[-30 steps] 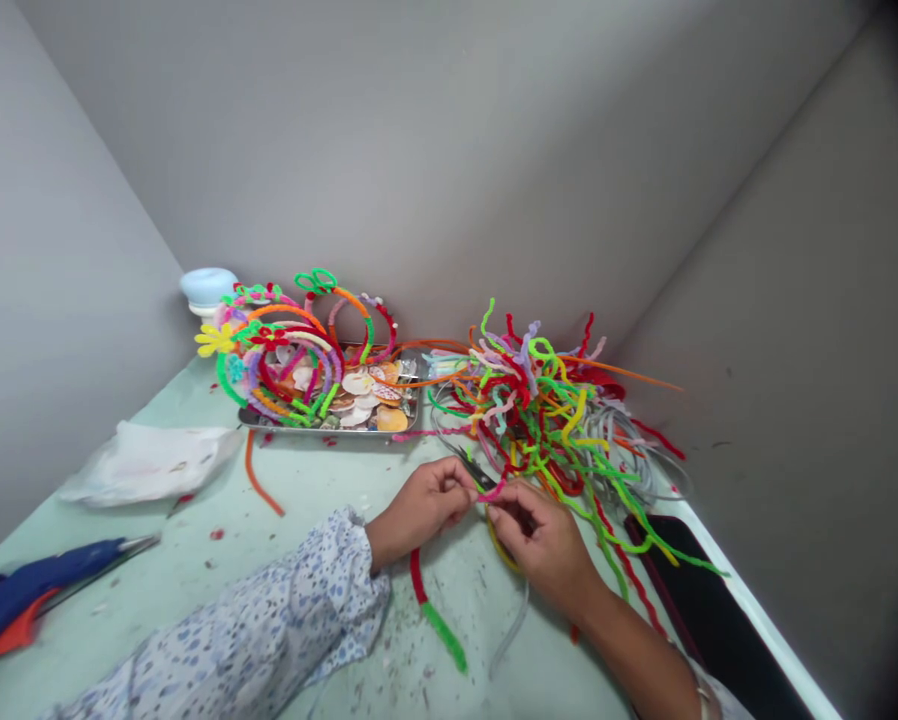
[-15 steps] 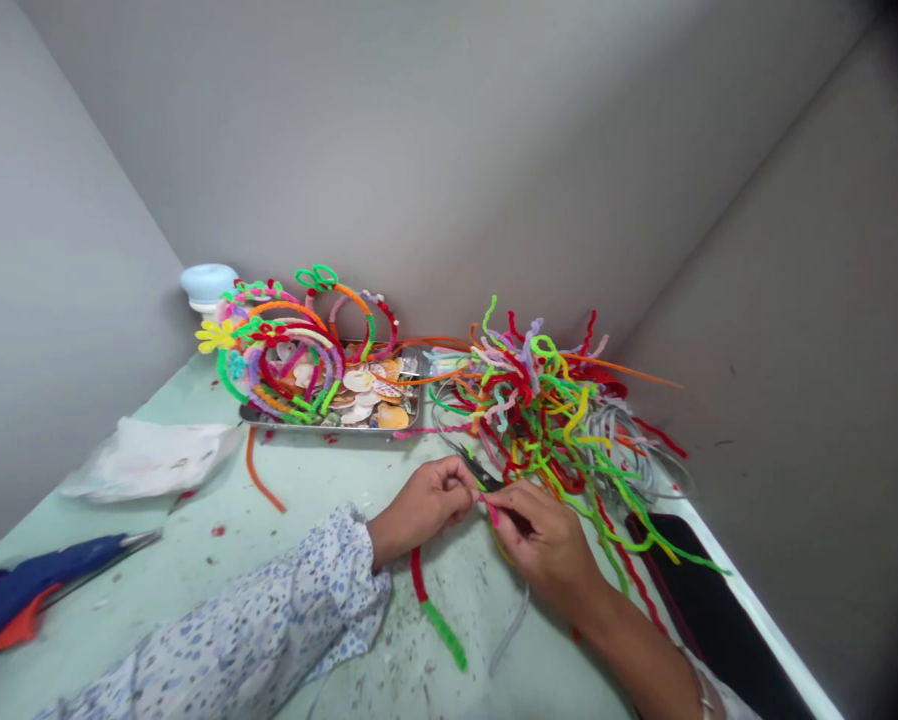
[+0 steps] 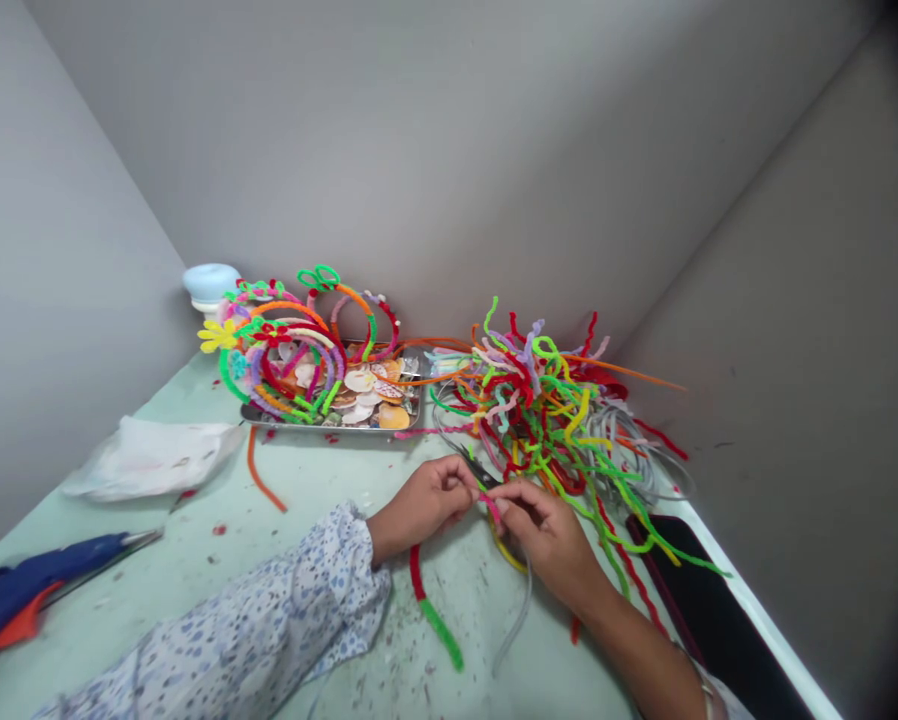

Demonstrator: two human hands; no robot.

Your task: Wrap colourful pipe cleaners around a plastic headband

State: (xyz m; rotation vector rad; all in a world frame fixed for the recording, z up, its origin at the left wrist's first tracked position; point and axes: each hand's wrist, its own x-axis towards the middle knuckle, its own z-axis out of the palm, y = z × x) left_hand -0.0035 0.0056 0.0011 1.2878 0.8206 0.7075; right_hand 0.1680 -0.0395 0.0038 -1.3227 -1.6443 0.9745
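Observation:
Fingertips of my left hand (image 3: 426,508) are pinched at one end of a short pink pipe cleaner (image 3: 491,508). Thumb and index finger of my right hand (image 3: 558,545) grip it from the other side, close to the left fingertips. Most of the pink piece is covered by fingers. Below my left hand, a red-and-green fuzzy strip (image 3: 440,632) shows on the table, its upper end hidden. A grey strand (image 3: 520,620) and a yellow pipe cleaner (image 3: 510,557) curve beneath my right hand. Dark-bladed scissors (image 3: 480,469) lie just behind my fingers, partly covered.
A metal tray (image 3: 344,430) of shells stands at the back, with several pipe-cleaner headbands (image 3: 329,350) on it. Tangled pipe cleaners (image 3: 554,410) heap to its right. A blue glue gun (image 3: 51,575), a white plastic packet (image 3: 164,455) and a black phone-like object (image 3: 711,600) lie around.
My right fingers have shifted slightly on the pink pipe cleaner, and more of the yellow pipe cleaner and grey strand shows beneath. My left hand stays nearly still.

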